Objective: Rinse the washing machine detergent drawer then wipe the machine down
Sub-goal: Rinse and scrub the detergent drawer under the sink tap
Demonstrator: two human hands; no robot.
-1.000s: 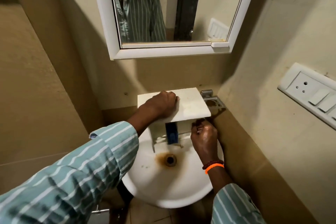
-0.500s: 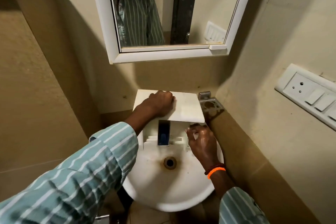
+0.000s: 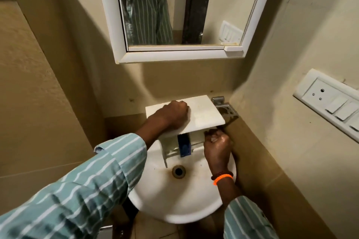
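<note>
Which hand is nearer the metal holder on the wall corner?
Right. The right hand sits just below the metal holder, at the drawer's right side; the left hand rests on the white panel, farther left.

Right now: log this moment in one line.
left hand on drawer front | right hand at drawer side | over sink

Head view — steep, close above the sink (image 3: 180,207).

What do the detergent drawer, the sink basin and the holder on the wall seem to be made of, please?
Detergent drawer: likely moulded plastic, smooth matte white panel with a blue insert. Sink basin: probably glazed ceramic, glossy white, rust-stained at the drain. Wall holder: apparently metal, dull silver-grey.
</note>
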